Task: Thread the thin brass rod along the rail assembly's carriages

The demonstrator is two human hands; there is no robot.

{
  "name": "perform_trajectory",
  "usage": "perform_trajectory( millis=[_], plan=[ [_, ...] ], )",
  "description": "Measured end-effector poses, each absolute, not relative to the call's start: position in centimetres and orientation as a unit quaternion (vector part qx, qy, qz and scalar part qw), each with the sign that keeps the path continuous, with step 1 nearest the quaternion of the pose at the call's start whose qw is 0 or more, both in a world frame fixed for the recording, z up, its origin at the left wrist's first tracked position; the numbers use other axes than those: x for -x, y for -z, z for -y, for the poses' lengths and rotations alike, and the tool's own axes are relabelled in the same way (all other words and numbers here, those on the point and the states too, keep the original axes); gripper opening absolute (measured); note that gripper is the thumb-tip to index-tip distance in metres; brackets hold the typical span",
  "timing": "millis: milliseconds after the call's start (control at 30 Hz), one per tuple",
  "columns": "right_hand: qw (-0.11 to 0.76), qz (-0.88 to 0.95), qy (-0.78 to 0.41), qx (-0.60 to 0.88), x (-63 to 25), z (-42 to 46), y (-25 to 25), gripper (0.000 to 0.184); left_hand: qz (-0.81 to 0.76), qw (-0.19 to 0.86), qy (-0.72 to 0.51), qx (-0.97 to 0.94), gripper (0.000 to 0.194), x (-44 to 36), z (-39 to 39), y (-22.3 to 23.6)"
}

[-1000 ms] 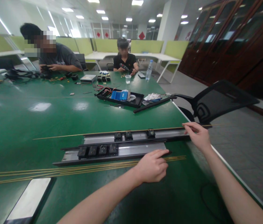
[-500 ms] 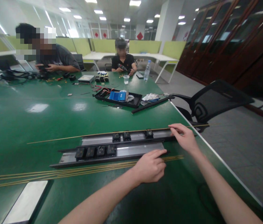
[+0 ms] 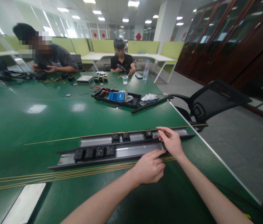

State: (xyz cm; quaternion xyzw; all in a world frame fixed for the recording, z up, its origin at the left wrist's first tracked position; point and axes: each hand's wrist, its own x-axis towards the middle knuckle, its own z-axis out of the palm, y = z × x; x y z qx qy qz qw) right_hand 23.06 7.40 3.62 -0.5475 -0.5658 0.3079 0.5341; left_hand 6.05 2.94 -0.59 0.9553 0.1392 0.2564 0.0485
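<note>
A long far channel, dark-edged with a pale bed, holds three small black blocks. Along its back edge runs a thin brass rod, sticking out past both ends. My right hand has thumb and index closed at this rod, right of the last block. The near channel carries several black blocks in its left half. My left hand lies at its right end, index finger stretched along the end, the other fingers loosely curled and apart from the thumb. Several brass rods lie in front, passing under my left hand.
A phone-like white slab lies at front left. Further back are a black tray with a blue finned part, gloves, a black strip and a bottle. Two people sit across the table; a chair stands right.
My right hand has slid left along the far channel's back edge, uncovering its right end. The brass rod has barely shifted. My left hand stays at the near channel's end.
</note>
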Motion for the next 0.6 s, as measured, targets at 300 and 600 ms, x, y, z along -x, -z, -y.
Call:
perform_trajectory(
  millis=[300, 600],
  plan=[
    [0.592, 0.536, -0.353, 0.488, -23.4, -7.8, -8.3, 0.027, -0.135, 0.060, -0.283, -0.947, 0.022, -6.1, -2.9, 0.7],
    [0.477, 0.628, -0.322, 0.524, -22.8, -8.1, -6.2, 0.030, -0.145, 0.058, -0.272, -0.949, 0.022, -6.1, -2.8, 0.6]
  ],
)
